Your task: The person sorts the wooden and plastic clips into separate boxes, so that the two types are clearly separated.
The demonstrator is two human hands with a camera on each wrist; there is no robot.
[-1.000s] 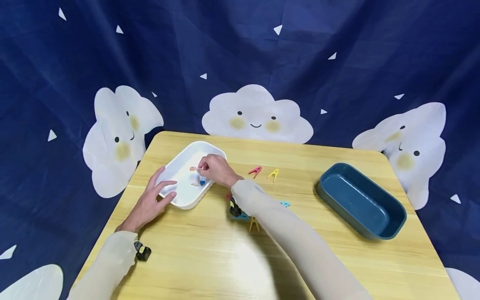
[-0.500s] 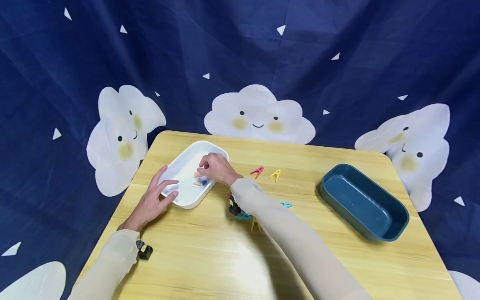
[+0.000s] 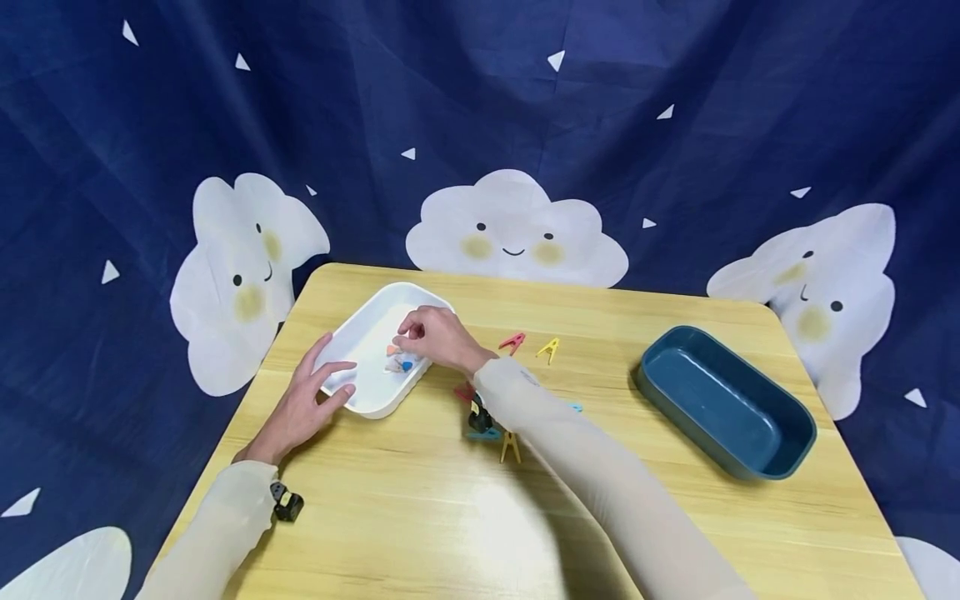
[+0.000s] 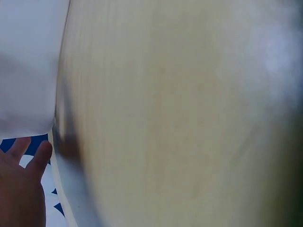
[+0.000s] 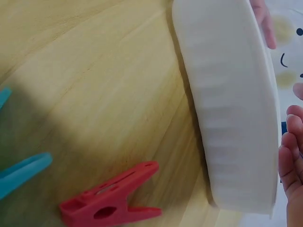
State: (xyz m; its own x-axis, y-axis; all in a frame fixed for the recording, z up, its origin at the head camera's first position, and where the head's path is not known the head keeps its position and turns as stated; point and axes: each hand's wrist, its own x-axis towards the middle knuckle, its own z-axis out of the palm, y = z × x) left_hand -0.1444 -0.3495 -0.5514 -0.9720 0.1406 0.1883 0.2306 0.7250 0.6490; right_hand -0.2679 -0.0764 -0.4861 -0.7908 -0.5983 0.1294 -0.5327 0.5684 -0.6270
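Over the white bin (image 3: 356,367), my right hand (image 3: 438,335) hangs with its fingers bent and a gap between thumb and index finger. Just below the fingertips, inside the bin, is a small orange-ended thing (image 3: 392,350). Beside it lies a small whitish thing with a blue end (image 3: 407,366); both are too small to name. My left hand (image 3: 300,404) rests at the bin's near left rim with its fingers spread. In the right wrist view, the bin's outer wall (image 5: 227,104) hides part of the right fingers (image 5: 293,132).
Several clothespins lie on the wooden table (image 3: 390,517): red (image 3: 513,342), yellow (image 3: 548,350), another yellow (image 3: 510,447), a blue one (image 3: 485,434) and a red one (image 5: 111,196) near the right wrist. A dark teal bin (image 3: 720,400) stands at the right.
The orange-ended thing stuck out from my right fingertips a second ago; now it sits lower, beside the blue-ended one, and the fingers have parted. My left hand has stayed put.
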